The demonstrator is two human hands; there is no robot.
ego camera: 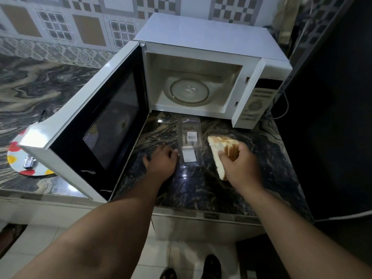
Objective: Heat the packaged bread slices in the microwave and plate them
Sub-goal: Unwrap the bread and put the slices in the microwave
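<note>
In the right hand (237, 166), bread slices (219, 152) held above the counter (261, 178).

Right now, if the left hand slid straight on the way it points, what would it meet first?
Probably the clear plastic package, which the left hand fingers already reach at its near-left edge; depth is uncertain.

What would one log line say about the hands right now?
right hand: grips stacked white bread slices | left hand: touches clear plastic package | white microwave: door open
</note>
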